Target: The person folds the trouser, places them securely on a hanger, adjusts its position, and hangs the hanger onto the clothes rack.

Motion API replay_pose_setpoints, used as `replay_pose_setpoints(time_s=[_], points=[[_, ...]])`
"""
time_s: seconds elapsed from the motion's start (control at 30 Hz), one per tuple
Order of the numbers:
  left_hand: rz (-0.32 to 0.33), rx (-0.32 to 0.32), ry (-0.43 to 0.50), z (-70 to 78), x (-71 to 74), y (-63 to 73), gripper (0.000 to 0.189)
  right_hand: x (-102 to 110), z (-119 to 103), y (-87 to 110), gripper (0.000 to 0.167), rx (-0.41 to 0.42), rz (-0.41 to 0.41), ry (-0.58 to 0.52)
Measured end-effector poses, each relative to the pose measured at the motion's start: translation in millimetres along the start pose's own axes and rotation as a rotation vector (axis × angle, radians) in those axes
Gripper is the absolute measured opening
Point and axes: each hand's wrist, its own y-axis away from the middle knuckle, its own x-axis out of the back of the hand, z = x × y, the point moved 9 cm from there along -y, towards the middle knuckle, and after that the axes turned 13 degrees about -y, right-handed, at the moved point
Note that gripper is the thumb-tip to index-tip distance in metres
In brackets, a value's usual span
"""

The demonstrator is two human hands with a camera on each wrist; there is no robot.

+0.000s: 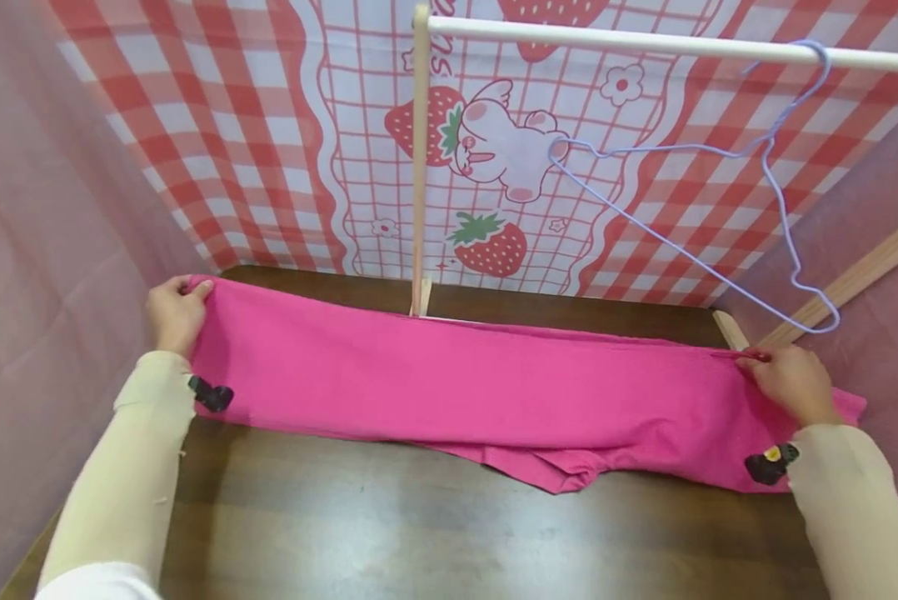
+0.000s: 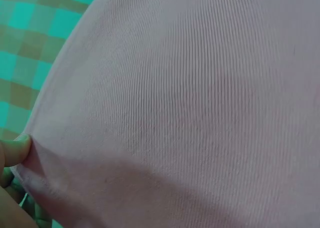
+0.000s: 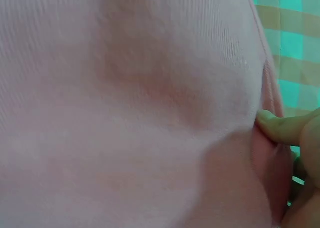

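A pair of bright pink trousers [image 1: 449, 383], folded lengthwise, stretches sideways between my two hands. At its far left corner my left hand [image 1: 176, 315] pinches the fabric between thumb and fingers. My right hand [image 1: 794, 379] pinches the upper edge near the right end, and a short piece of cloth extends past it. A crumpled flap hangs out along the lower edge, right of the middle. Close up in the left wrist view, ribbed cloth [image 2: 175, 98] fills most of the picture. Layered edges show beside the right thumb [image 3: 280, 128] in the right wrist view.
A lilac wire hanger [image 1: 674, 242] hangs from a white rail [image 1: 606, 37] at the upper right. The rail's wooden post [image 1: 419, 167] stands behind the trousers. Below lies a brown wooden table [image 1: 419, 533]; a checked strawberry-print cloth [image 1: 254, 125] forms the backdrop, with pink curtains at both sides.
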Motion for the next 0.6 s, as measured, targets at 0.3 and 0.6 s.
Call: replay_pose_setpoints(time_s=[0.3,0.6], points=[[-0.073,0.03,-0.082,-6.8,-33.4,-11.8,0.051,-20.5,-6.6,-17.4,0.029,-0.006,0.101,0.008],[-0.282,-0.107,-0.399,-35.9,-44.6,16.1,0.05,-51.6,2.6,11.6,0.032,-0.045,-0.119,-0.05]])
